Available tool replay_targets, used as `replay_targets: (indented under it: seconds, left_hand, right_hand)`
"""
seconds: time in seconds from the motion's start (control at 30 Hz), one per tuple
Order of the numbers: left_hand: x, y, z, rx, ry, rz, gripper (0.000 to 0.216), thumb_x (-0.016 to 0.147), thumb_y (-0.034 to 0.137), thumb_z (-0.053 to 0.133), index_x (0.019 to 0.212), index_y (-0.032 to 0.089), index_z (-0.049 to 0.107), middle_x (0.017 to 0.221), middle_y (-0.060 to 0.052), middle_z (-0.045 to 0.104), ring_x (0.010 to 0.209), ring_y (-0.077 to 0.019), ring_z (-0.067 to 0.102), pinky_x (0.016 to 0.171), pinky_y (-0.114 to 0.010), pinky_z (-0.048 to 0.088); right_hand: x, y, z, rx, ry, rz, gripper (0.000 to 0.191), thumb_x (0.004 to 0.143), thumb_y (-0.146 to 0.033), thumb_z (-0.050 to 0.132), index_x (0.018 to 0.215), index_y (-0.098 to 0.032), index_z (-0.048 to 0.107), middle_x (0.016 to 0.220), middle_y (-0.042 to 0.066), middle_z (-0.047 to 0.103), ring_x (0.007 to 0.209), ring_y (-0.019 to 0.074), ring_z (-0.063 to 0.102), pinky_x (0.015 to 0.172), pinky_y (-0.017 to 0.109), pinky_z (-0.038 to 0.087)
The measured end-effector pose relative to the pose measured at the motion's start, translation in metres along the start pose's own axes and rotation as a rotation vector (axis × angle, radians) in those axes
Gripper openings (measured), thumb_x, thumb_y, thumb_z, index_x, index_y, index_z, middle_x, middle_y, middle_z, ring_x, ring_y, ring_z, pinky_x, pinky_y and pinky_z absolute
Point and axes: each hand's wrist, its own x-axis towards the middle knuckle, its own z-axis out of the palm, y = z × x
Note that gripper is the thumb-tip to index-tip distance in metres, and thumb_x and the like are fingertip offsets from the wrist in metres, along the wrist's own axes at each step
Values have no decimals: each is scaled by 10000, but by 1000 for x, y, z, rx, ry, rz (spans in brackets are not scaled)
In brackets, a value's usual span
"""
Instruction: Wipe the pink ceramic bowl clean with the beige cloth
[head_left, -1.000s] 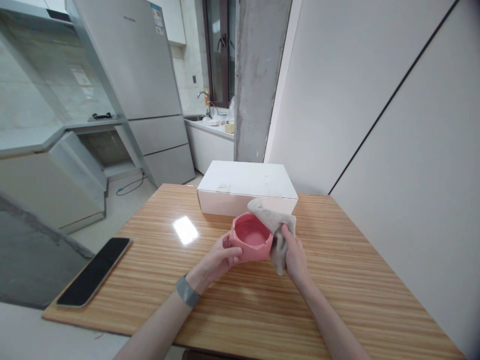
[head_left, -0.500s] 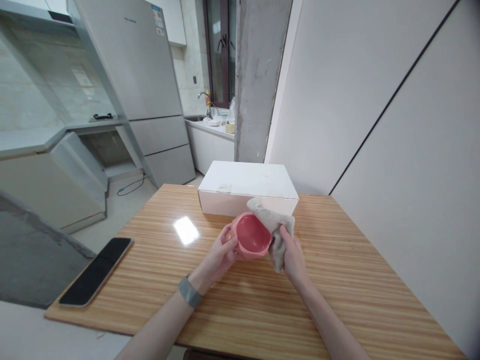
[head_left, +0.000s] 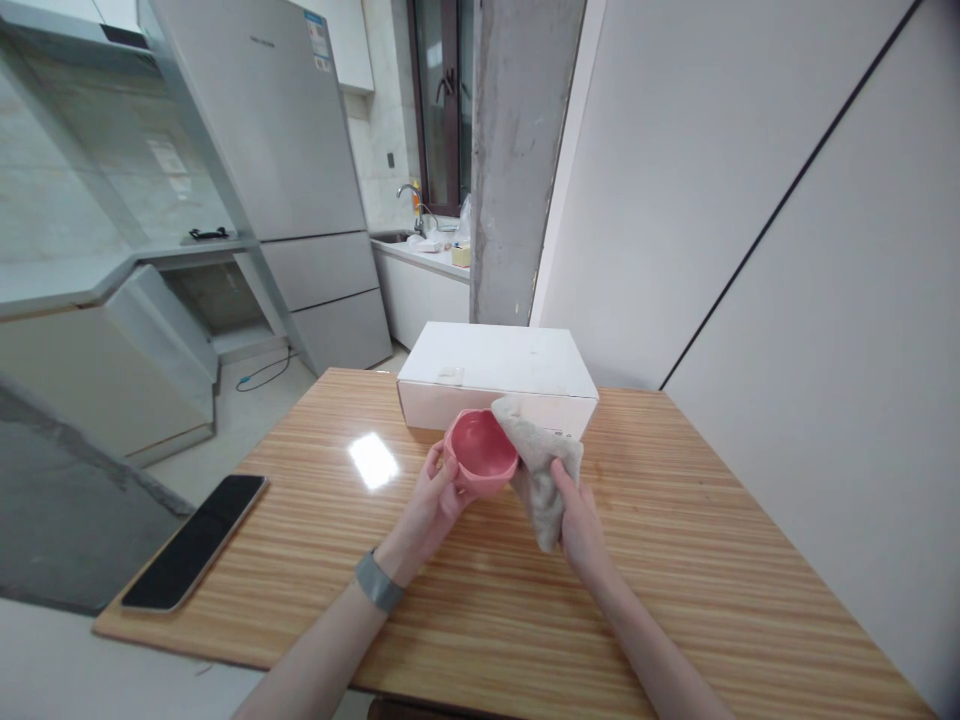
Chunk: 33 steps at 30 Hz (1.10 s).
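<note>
A pink bowl with a faceted rim [head_left: 484,450] is held above the table, its opening tilted toward me. My left hand [head_left: 437,497] grips it at the left side, thumb near the rim and the other fingers behind and beneath. In my right hand [head_left: 577,515] is a light grey cloth [head_left: 541,465], pinched between thumb and fingers. The cloth's upper left part lies against the bowl's right edge; its lower end hangs down. Some fingers of the right hand are hidden by the cloth.
Behind the bowl, a white box [head_left: 499,360] stands at the far edge of the wooden table [head_left: 315,560]. A dark phone [head_left: 196,543] lies at the left edge. A white wall [head_left: 787,300] runs along the right side. Farther back is a fridge [head_left: 292,130].
The bowl has shifted a little left and up with my left hand, and its opening now faces up more. The cloth has spread and moved slightly left with my right hand.
</note>
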Motion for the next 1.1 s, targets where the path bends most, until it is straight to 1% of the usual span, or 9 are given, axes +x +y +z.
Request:
replay_targets:
  seconds: [0.1, 0.2, 0.4, 0.57, 0.7, 0.8, 0.93, 1.0, 1.1]
  left_hand:
    - [0, 0, 0, 10, 11, -8, 401, 808, 307, 720, 1170, 255, 555, 1231, -53, 622, 1031, -181, 621, 822, -300, 528]
    - [-1, 0, -1, 47, -28, -53, 466, 801, 307, 726, 1225, 237, 546, 1256, -85, 618, 1082, -216, 615, 878, -348, 526]
    - [-4, -3, 0, 127, -129, -92, 666, 720, 180, 770, 1329, 232, 506, 1310, -113, 595, 1176, -281, 575, 899, -365, 534]
    - [-5, -3, 1, 146, -95, -64, 658, 723, 163, 748, 1330, 234, 504, 1311, -106, 597, 1179, -278, 575, 913, -373, 531]
    - [-4, -2, 1, 132, -60, -48, 623, 750, 196, 729, 1327, 245, 501, 1290, -102, 610, 1168, -269, 587, 929, -385, 524]
    - [-4, 0, 1, 139, -61, -29, 613, 742, 179, 732, 1311, 239, 514, 1289, -99, 609, 1174, -264, 583, 939, -375, 516]
    - [-5, 2, 2, 148, -75, -52, 610, 743, 181, 731, 1311, 244, 516, 1313, -96, 593, 1191, -268, 568, 935, -370, 515]
    - [-5, 3, 2, 151, -77, -61, 610, 742, 182, 731, 1310, 243, 517, 1315, -97, 589, 1187, -269, 568, 924, -364, 518]
    - [-6, 4, 2, 164, -78, -78, 596, 738, 186, 735, 1294, 227, 526, 1300, -106, 594, 1166, -269, 576, 887, -348, 528]
  right_hand:
    - [-1, 0, 1, -11, -7, 2, 342, 739, -554, 709, 896, -254, 754, 834, 25, 778, 1022, 265, 699, 834, 312, 578]
    - [-2, -4, -1, -47, -1, -7, 364, 742, -568, 697, 907, -250, 761, 814, 27, 776, 981, 264, 711, 838, 311, 572]
    - [0, -10, -3, -164, 22, -61, 410, 742, -613, 664, 773, -213, 751, 685, 51, 744, 845, 273, 713, 716, 318, 565]
    - [-1, -6, -1, -180, -1, -107, 465, 716, -652, 661, 744, -194, 736, 650, 49, 709, 676, 234, 663, 610, 304, 529]
    - [-2, -1, -2, -213, -58, -100, 466, 764, -640, 626, 707, -188, 721, 612, 38, 679, 607, 211, 620, 573, 305, 509]
    - [-1, -4, -2, -208, -116, -152, 414, 798, -598, 617, 811, -206, 750, 722, 46, 721, 782, 245, 663, 741, 342, 539]
    - [3, -11, -4, -156, -193, -215, 369, 841, -517, 609, 1069, -254, 730, 1013, 45, 743, 1136, 264, 599, 1044, 411, 411]
    - [6, -11, -6, -169, -210, -219, 363, 845, -502, 612, 1096, -265, 725, 1054, 47, 741, 1205, 265, 563, 1082, 420, 372]
    - [9, -7, -11, -214, -241, -207, 362, 828, -499, 641, 1082, -259, 735, 1108, 57, 732, 1187, 286, 578, 1045, 422, 412]
